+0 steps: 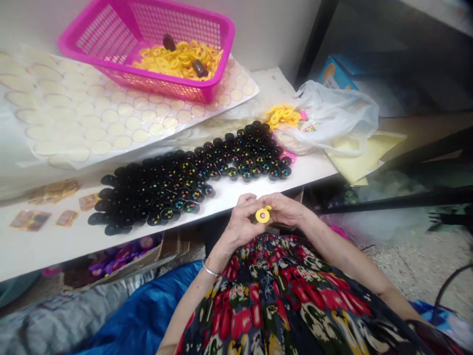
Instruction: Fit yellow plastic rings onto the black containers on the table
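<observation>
— White counter (229, 199) against a pale wall, crowded from end to end. At the back?
— Pink basket (221, 59), part filled with loose yellow rings (177, 59), two dark cylinders (200, 68) lying on top. Resting on a sheet of pale round stickers (92, 118).
— Nearer the edge?
— Dense patch of black caps (177, 182), coloured dots on many tops. To its right a clear plastic bag (332, 116), with a small heap of yellow pieces (283, 116) just beside it. Far left, a few printed cards (31, 219) flat on the counter.
— And the hands?
— Both below the counter edge, over a lap in flowered cloth (281, 301). Left hand (240, 227) with a thin bracelet (210, 269) at the wrist; right hand (288, 209) meeting it fingertip to fingertip.
— Fingers apart or together?
— Together on both hands, clamped from either side on a single yellow ring (262, 215), pinkish at its centre, face turned up toward the camera. Held in the air just in front of the counter edge, clear of the caps.
— Below?
— Blue fabric (148, 305) left of the lap, gravelly floor (406, 266) to the right.
</observation>
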The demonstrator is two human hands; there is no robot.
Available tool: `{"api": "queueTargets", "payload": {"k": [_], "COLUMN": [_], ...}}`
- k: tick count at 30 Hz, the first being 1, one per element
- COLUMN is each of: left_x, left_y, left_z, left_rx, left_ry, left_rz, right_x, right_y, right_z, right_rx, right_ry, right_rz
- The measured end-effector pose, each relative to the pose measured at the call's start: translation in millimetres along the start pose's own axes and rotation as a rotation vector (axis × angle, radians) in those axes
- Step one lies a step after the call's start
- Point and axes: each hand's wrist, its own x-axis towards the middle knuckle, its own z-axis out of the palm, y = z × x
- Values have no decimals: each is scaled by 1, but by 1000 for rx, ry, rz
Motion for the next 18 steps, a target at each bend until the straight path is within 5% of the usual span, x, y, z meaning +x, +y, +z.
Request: {"api": "queueTargets", "payload": {"k": [12,18], "left_x": [5,3], "left_y": [6,7], "left_z": [16,19], "left_rx": [111,172], "left_ry": [-197,-247], "left_rz": [116,159], "right_x": [-22,-23], "right_y": [-8,6], "right_z": [-3,-2], "right_rx": [-224,-231], "right_ry": [10,150], "right_rz": [27,-60]}}
